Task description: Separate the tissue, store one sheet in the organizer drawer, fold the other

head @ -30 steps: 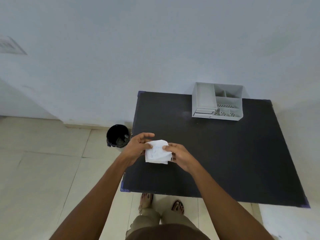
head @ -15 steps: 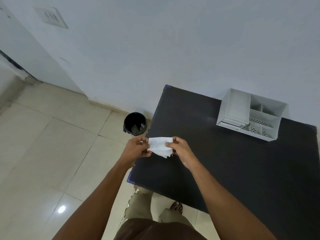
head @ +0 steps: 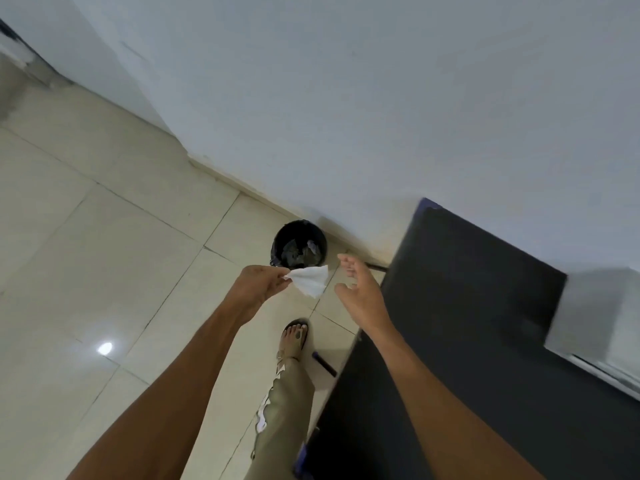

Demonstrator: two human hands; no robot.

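My left hand [head: 258, 287] pinches one corner of a folded white tissue [head: 311, 280], held in the air over the floor just in front of a black bin [head: 298, 244]. My right hand [head: 360, 294] is open beside the tissue, fingers spread, touching nothing. The white organizer [head: 599, 320] is a blurred shape at the right edge, standing on the black table [head: 467, 306]; its drawer cannot be made out.
The black bin holds dark rubbish and stands on the beige tiled floor against the white wall [head: 346, 116]. My sandalled foot [head: 294, 336] and trouser leg are below the hands, next to the table's left edge.
The view has swung left, off the table toward the bin. My right hand has let go of the tissue and opened; my left hand has carried the tissue out over the floor near the bin.
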